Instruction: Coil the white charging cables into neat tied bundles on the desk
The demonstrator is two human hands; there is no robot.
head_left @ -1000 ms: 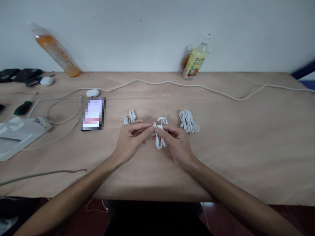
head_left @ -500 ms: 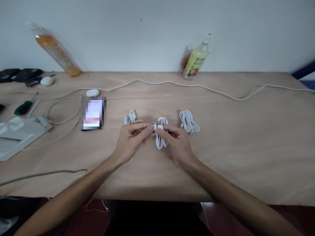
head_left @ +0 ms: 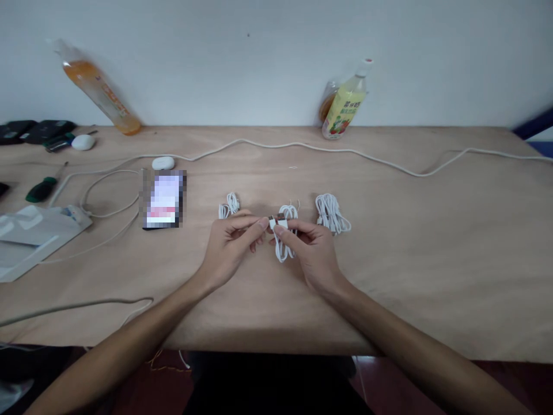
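Two at once, just below frame centre: pinching small plug in left hand, wide plug in right hand. Pointing both toward frame's top, with cable looped lengthwise up and down. Lettered in Chinese on yellow bottle, upper right; too blurred to read.

The middle white cable has a smooth, plastic-looking coating, its plug tipped with metal. The counter looks like matt wood, beneath a matt painted wall. Clear, shiny plastic forms the far-left orange bottle and the far-right yellow bottle; the white case looks like smooth plastic.
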